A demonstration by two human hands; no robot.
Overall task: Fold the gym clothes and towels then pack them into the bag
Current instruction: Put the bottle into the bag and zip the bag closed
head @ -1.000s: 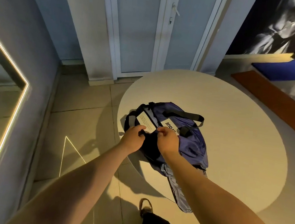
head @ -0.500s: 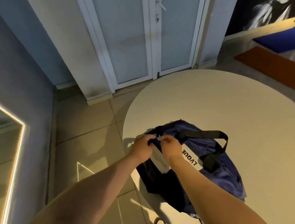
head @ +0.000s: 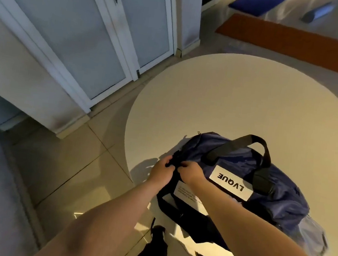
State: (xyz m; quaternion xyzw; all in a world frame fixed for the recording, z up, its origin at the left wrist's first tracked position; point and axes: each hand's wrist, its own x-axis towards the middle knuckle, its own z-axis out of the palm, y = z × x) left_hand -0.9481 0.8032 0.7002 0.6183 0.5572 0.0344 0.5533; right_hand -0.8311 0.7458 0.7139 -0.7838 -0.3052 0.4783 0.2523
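1. The tiled floor (head: 65, 158) takes up everything left of the grip. The white-framed frosted doors (head: 73, 39) stand well beyond it, up and to the left.
2. The round cream table (head: 241, 98) spreads out beyond and to the right of the grip. Its near-left edge runs just under the hands.
3. An orange mat (head: 293, 44) lies on the floor way past the table, far up and right of the grip.
4. The navy bag (head: 286, 200) sits on the table's near edge. Its left end is right at the grip and the rest of the body stretches off to the right.
5. The bag's black handle (head: 235, 144) arches up just right of and beyond the grip.
6. A white label reading LVQUE (head: 231, 182) is on the bag's side, just right of the grip. A smaller white tag (head: 185, 194) with tiny print I can't read sits just below the hands.
7. The left hand (head: 161, 174) and right hand (head: 192, 172) are side by side, nearly touching, at the bag's left end.
8. Both hands have their fingers curled onto a small black tab (head: 174, 160) between them and are pinching it. Zipper pull or strap end, honestly can't tell.
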